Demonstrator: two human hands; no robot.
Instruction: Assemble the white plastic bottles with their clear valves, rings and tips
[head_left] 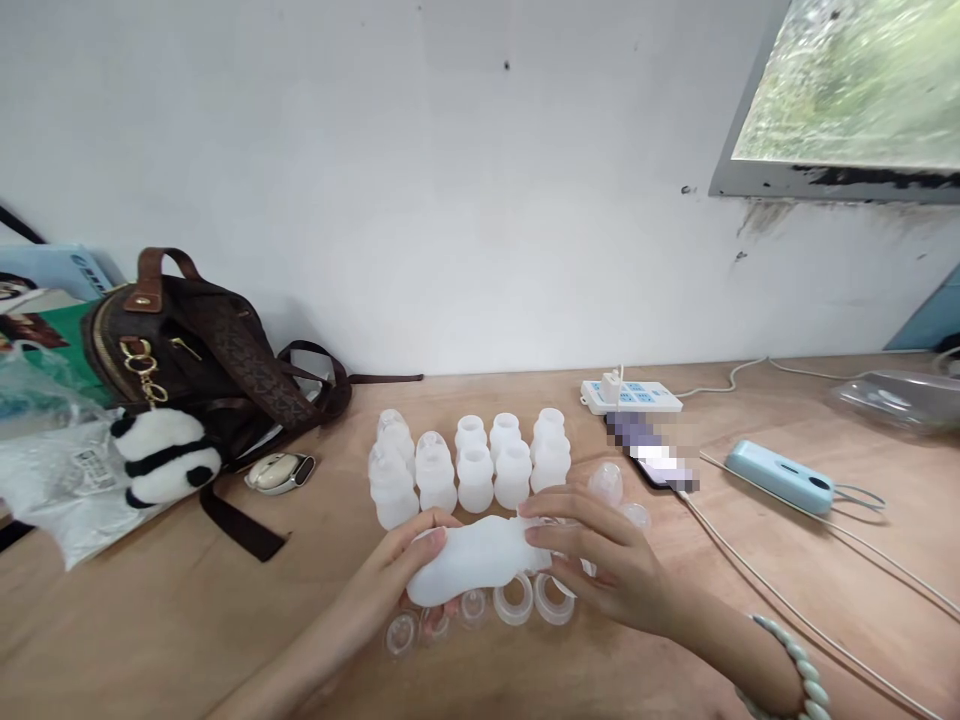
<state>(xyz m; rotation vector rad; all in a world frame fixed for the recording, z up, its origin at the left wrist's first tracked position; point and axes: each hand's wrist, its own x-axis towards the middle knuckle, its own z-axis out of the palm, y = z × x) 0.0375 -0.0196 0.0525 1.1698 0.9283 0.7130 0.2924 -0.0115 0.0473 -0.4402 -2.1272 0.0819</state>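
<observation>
A white bottle [480,562] lies sideways between two hands, just above the desk [300,610].
From where I stand, the left hand [420,540] has its fingers wrapped about the rounded base, thumb on top, while the right hand [611,550] has its fingers bent closely around the neck end; a translucent part shows there, though I can't make out whether it is separate. Just beyond the fingers stand upright bottles [475,480], some at the left topped with clear teats [431,441]. On the near side of the fingers lie ring collars [513,617] and small clear pieces [400,634]. Past the right fingers are a clear dome [606,483] and, farther off, a phone [645,445]. A panda plush [169,458] sits well left of the left fingers.
</observation>
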